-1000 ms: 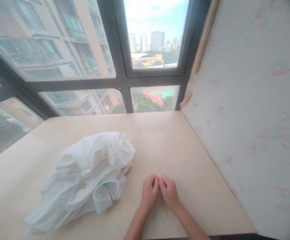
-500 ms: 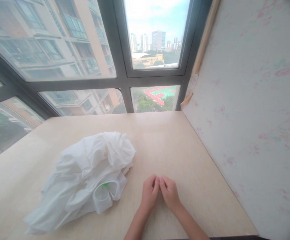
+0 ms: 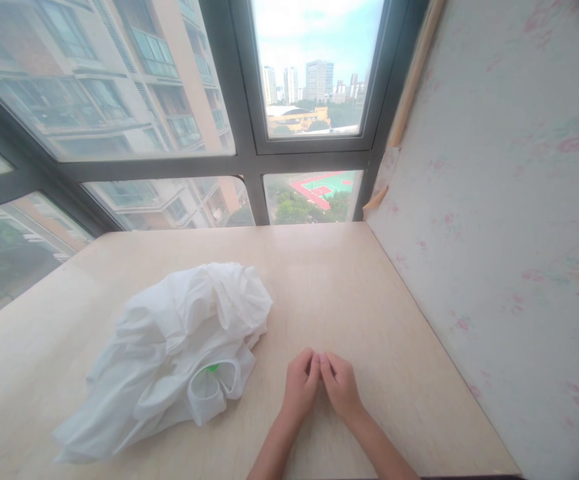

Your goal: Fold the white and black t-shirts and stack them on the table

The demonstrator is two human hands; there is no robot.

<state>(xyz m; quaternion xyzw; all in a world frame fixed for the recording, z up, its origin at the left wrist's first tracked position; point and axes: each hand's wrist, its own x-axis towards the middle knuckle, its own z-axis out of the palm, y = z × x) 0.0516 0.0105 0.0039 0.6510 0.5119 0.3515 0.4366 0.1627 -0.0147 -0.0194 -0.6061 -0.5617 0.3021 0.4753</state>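
A crumpled white garment (image 3: 169, 353) lies in a heap on the pale surface, left of my hands. Its collar opening faces me, with a small green patch inside. My left hand (image 3: 302, 383) rests on the surface with its fingers curled closed, a short way right of the garment. My right hand (image 3: 340, 385) is curled the same way beside it, and the two touch at the thumbs and fingertips. Nothing shows in either hand, and neither touches the garment.
The pale surface (image 3: 329, 280) runs back to a dark window frame (image 3: 169, 168). A wall with faded flowered paper (image 3: 494, 200) bounds it on the right. Torn paper (image 3: 376, 201) hangs at the back right corner. Buildings and a sports court show outside.
The whole view has shifted very slightly, so things sit a little further right. Both hands and the garment keep their places on the surface.
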